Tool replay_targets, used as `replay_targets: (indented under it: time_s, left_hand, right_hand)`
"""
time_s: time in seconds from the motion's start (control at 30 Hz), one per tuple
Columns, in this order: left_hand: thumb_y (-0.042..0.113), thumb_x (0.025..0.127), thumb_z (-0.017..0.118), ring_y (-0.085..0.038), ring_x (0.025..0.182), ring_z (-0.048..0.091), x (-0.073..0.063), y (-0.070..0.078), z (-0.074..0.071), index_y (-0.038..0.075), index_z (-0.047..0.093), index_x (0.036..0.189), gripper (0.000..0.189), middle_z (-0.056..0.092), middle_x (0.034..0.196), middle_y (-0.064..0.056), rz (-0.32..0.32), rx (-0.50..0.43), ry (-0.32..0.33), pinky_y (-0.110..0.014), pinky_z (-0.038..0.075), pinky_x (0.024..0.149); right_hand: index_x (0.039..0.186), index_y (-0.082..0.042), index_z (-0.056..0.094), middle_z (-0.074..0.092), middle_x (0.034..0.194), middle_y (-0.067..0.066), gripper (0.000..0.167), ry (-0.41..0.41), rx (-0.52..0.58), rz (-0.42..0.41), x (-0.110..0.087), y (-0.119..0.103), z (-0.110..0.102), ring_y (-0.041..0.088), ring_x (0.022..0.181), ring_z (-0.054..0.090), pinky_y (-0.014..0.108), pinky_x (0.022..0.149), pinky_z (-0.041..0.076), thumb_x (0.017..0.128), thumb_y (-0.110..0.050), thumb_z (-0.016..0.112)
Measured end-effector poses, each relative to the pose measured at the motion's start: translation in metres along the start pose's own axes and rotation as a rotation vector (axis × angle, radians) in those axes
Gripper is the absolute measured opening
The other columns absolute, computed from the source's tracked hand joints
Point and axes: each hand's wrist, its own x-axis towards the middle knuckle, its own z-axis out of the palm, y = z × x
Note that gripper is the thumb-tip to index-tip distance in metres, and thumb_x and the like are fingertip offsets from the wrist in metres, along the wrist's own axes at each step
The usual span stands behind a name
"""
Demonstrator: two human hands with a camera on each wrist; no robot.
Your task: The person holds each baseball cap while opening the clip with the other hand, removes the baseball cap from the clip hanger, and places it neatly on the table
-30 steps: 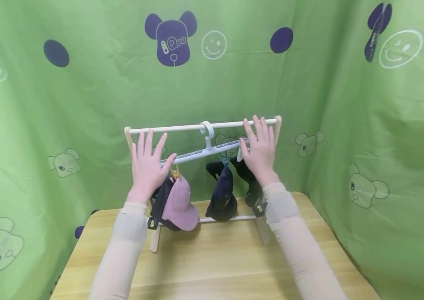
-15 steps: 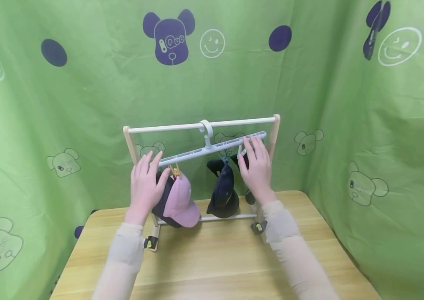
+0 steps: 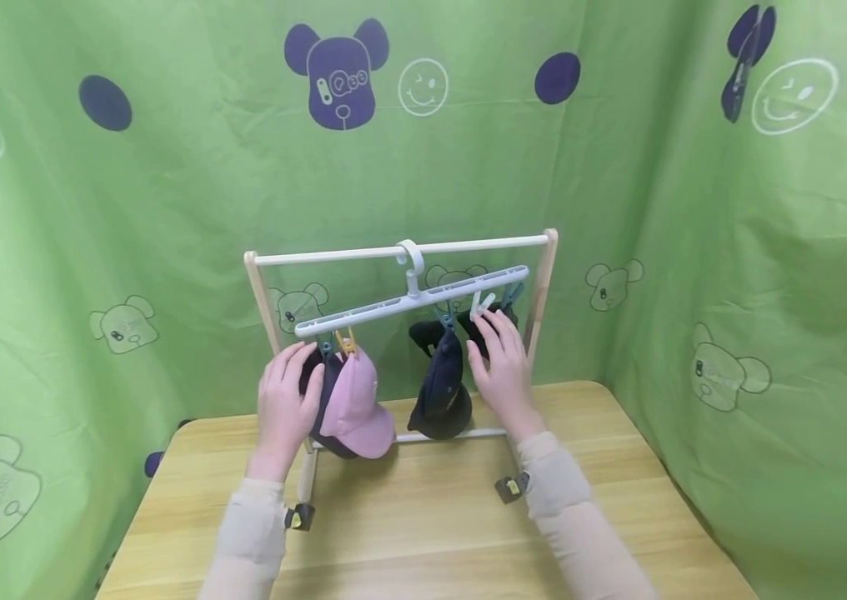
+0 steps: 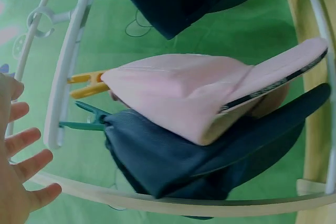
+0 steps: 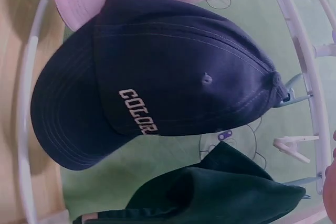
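A pale blue hanger bar (image 3: pixel 371 313) hangs by its hook (image 3: pixel 414 257), left end lower than right. Clothespins clip several caps under it: a pink cap (image 4: pixel 173 80) with a yellow clothespin (image 4: pixel 86 84), a dark cap (image 4: pixel 157 145) beside it, a navy cap (image 5: pixel 168 72) with white lettering, and a dark green cap (image 5: pixel 210 190) at the right end. An empty white clothespin (image 5: pixel 295 147) hangs between the last two. My left hand (image 3: pixel 287 408), fingers apart and holding nothing, is beside the dark cap. My right hand (image 3: pixel 502 371) overlaps the green cap, fingers relaxed.
The wooden rack's top rail (image 3: pixel 326 257) carries the hook, and its lower rail (image 3: pixel 483 432) runs behind the caps. Its feet stand on a wooden table (image 3: pixel 423 525). A green printed curtain (image 3: pixel 191 217) surrounds the table on three sides.
Both hands have come down from beside the hanger's ends toward me, their fingers now loosely bent. The hanger keeps its tilt, and its two ends show more fully.
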Motion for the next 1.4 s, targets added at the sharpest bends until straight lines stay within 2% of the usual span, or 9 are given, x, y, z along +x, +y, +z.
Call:
replay_targets:
  time_s: [0.17, 0.37, 0.5, 0.67, 0.83, 1.0, 1.2, 1.4]
  left_hand:
    - [0.016, 0.092, 0.063, -0.04, 0.114, 0.056, -0.013, -0.005, 0.005, 0.006, 0.064, 0.123, 0.032, 0.061, 0.126, -0.02, -0.066, -0.066, -0.028, -0.053, 0.044, 0.101]
    - [0.013, 0.091, 0.064, -0.041, 0.12, 0.053, -0.026, -0.009, 0.012, 0.006, 0.063, 0.124, 0.034, 0.057, 0.13, -0.022, -0.167, -0.125, -0.115, -0.055, 0.041, 0.106]
    - [0.012, 0.091, 0.065, -0.042, 0.122, 0.052, -0.033, -0.01, 0.017, 0.007, 0.063, 0.125, 0.034, 0.056, 0.132, -0.022, -0.211, -0.138, -0.161, -0.056, 0.04, 0.107]
    - [0.011, 0.091, 0.065, -0.041, 0.121, 0.053, -0.039, -0.014, 0.024, 0.008, 0.064, 0.123, 0.032, 0.057, 0.131, -0.021, -0.226, -0.14, -0.16, -0.055, 0.04, 0.107]
    - [0.012, 0.091, 0.065, -0.04, 0.12, 0.054, -0.043, -0.017, 0.031, 0.009, 0.065, 0.121, 0.03, 0.058, 0.13, -0.022, -0.215, -0.151, -0.143, -0.055, 0.042, 0.106]
    - [0.012, 0.091, 0.065, -0.042, 0.119, 0.055, -0.046, -0.019, 0.035, 0.009, 0.067, 0.12, 0.03, 0.058, 0.129, -0.022, -0.206, -0.142, -0.135, -0.055, 0.043, 0.104]
    - [0.014, 0.093, 0.064, -0.043, 0.119, 0.055, -0.046, -0.019, 0.036, 0.011, 0.066, 0.121, 0.029, 0.057, 0.129, -0.023, -0.231, -0.127, -0.175, -0.056, 0.044, 0.104]
    - [0.015, 0.093, 0.064, -0.04, 0.109, 0.059, -0.049, -0.02, 0.038, 0.011, 0.066, 0.121, 0.029, 0.061, 0.118, -0.021, -0.24, -0.123, -0.197, -0.054, 0.048, 0.098]
  right_hand:
    - [0.126, -0.001, 0.061, 0.059, 0.128, 0.024, 0.037, -0.021, 0.028, -0.004, -0.008, -0.008, 0.004, 0.045, 0.126, 0.049, 0.056, 0.109, 0.038, 0.09, -0.009, 0.062]
    - [0.125, -0.002, 0.062, 0.059, 0.128, 0.022, 0.035, -0.031, 0.057, -0.005, -0.013, -0.017, 0.011, 0.042, 0.126, 0.049, 0.052, 0.11, 0.039, 0.091, -0.009, 0.062]
    - [0.124, -0.002, 0.062, 0.059, 0.129, 0.02, 0.033, -0.049, 0.074, -0.001, -0.015, -0.021, 0.014, 0.039, 0.128, 0.049, 0.047, 0.113, 0.037, 0.092, -0.011, 0.061]
    - [0.123, -0.003, 0.064, 0.06, 0.127, 0.019, 0.032, -0.05, 0.083, -0.026, -0.017, -0.027, 0.021, 0.038, 0.128, 0.05, 0.047, 0.111, 0.039, 0.092, -0.011, 0.061]
    - [0.121, -0.002, 0.065, 0.061, 0.125, 0.02, 0.032, -0.038, 0.101, -0.075, -0.017, -0.035, 0.028, 0.04, 0.124, 0.053, 0.049, 0.108, 0.043, 0.089, -0.008, 0.064]
    - [0.123, -0.004, 0.064, 0.061, 0.127, 0.017, 0.033, -0.096, 0.115, -0.082, -0.017, -0.044, 0.036, 0.039, 0.126, 0.052, 0.045, 0.111, 0.041, 0.091, -0.011, 0.063]
    - [0.125, -0.006, 0.063, 0.06, 0.129, 0.016, 0.033, -0.161, 0.133, -0.107, -0.016, -0.057, 0.047, 0.036, 0.128, 0.051, 0.045, 0.111, 0.041, 0.092, -0.014, 0.061]
    - [0.124, -0.007, 0.063, 0.06, 0.129, 0.015, 0.033, -0.179, 0.131, -0.163, -0.016, -0.071, 0.057, 0.034, 0.127, 0.053, 0.047, 0.109, 0.043, 0.092, -0.017, 0.062]
